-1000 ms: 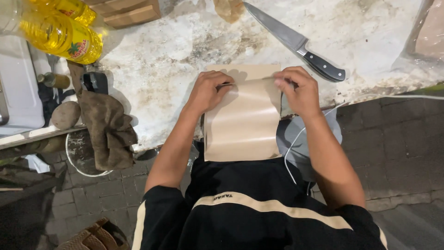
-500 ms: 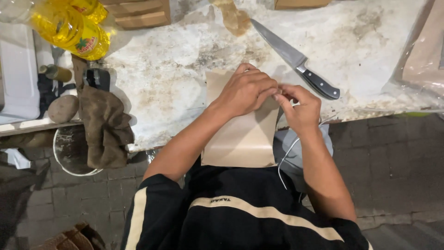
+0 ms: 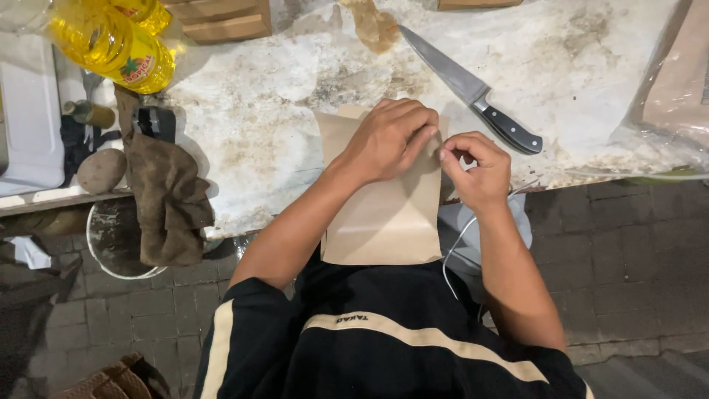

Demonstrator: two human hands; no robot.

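Head view: brown paper sheet lies at the table's near edge, its lower part hanging over toward the lap. Left hand presses flat on its upper part, fingers open. Right hand pinches the right edge. Paper looks light, thin, creasable; best held by edges. Knife lies farther right.

Hard, bright light falls from above on the pale surface, bleaching it nearly white toward 12 and 1 o'clock. The knife blade carries a dull sheen, and the yellow bottles at 10 o'clock glow with small glints. The brick floor at 4 o'clock and the corner at 7 o'clock sink into dimness. Focus is sharp at the centre; the edges soften and bend slightly.
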